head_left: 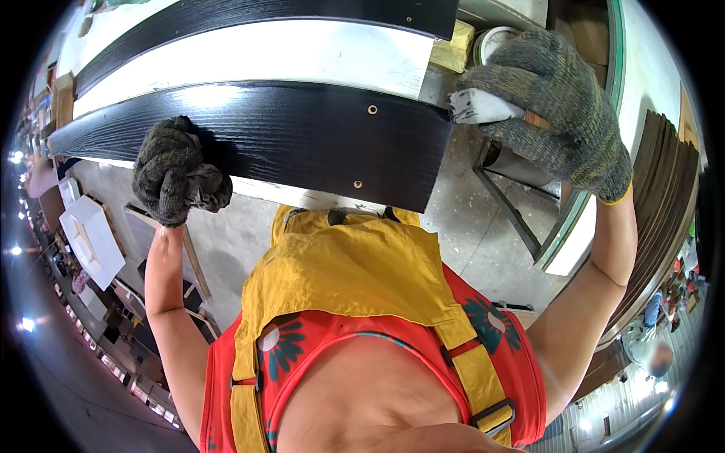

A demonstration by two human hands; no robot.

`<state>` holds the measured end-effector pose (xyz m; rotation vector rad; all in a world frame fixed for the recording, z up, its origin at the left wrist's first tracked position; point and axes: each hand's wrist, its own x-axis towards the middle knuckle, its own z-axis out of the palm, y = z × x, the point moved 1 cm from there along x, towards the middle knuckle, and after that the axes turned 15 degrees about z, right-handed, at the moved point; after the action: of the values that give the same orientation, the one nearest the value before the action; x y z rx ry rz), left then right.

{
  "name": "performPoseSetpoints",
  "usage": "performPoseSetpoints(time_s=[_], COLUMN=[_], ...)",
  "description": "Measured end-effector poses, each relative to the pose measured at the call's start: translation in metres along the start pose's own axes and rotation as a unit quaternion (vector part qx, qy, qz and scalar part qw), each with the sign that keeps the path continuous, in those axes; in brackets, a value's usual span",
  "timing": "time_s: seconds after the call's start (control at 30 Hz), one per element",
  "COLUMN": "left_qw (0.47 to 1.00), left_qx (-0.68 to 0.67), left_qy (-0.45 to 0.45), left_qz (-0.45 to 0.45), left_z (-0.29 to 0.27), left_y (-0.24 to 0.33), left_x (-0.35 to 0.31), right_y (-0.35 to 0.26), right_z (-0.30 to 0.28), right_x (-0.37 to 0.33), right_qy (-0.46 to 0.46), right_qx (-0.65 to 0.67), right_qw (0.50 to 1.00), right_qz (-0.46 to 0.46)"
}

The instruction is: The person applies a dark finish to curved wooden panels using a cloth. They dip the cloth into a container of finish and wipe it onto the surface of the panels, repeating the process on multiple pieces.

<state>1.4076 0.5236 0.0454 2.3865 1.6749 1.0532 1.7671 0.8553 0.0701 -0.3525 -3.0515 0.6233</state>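
A long black wood-grained board with two brass-coloured holes at its right end lies across in front of me. My left hand, in a dark grey knitted glove, is closed at the board's near edge around a crumpled dark cloth. At the right end, my right hand, gloved in grey-green knit, grips a white piece smudged with black. Its tip meets or nearly meets the board's end corner. Something orange-brown shows between the fingers; the rest of the piece is hidden.
Beyond lies a second black board, with a white surface between the two. A yellow block and a round can stand past the right end. A green-edged frame and stacked brown boards are at right.
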Motion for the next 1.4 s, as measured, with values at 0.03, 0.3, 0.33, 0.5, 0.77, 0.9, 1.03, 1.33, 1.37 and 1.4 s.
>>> performPoseSetpoints(time_s=[0.03, 0.3, 0.33, 0.5, 0.77, 0.9, 1.03, 1.33, 1.37, 1.4], left_qw=[1.0, 1.0, 1.0, 0.999, 0.988, 0.985, 0.989, 0.991, 0.991, 0.99], left_qx=[0.0, 0.002, 0.003, -0.002, -0.056, -0.068, -0.06, -0.123, -0.12, -0.119], left_qy=[0.001, 0.004, 0.006, 0.008, 0.005, 0.003, 0.002, 0.013, 0.014, 0.014], left_qz=[-0.006, -0.018, -0.019, -0.051, -0.145, 0.157, 0.133, 0.057, 0.063, 0.069], left_z=[-0.001, -0.007, -0.005, -0.009, -0.012, 0.003, 0.009, 0.005, 0.006, 0.008], left_y=[0.001, 0.009, 0.011, 0.019, 0.03, -0.012, -0.019, -0.01, -0.011, -0.015], left_x=[-0.001, -0.004, -0.006, -0.008, -0.013, 0.0, 0.004, 0.017, 0.016, 0.015], right_y=[0.0, -0.026, -0.024, -0.007, -0.048, -0.042, -0.048, -0.055, -0.056, -0.058], right_z=[0.001, 0.002, 0.007, 0.004, 0.016, 0.002, 0.016, 0.003, 0.002, 0.003], right_x=[0.002, 0.058, 0.058, 0.041, 0.088, 0.078, 0.08, 0.084, 0.081, 0.081], right_qy=[0.001, 0.017, 0.026, 0.006, 0.103, 0.013, 0.054, 0.0, 0.001, 0.001], right_qx=[-0.005, -0.026, -0.023, -0.027, -0.016, -0.055, -0.067, -0.078, -0.087, -0.096], right_qw=[1.0, 0.995, 0.995, 0.998, 0.986, 0.994, 0.993, 0.992, 0.992, 0.992], right_qz=[0.0, -0.095, -0.09, -0.061, -0.128, -0.098, -0.087, -0.095, -0.088, -0.08])
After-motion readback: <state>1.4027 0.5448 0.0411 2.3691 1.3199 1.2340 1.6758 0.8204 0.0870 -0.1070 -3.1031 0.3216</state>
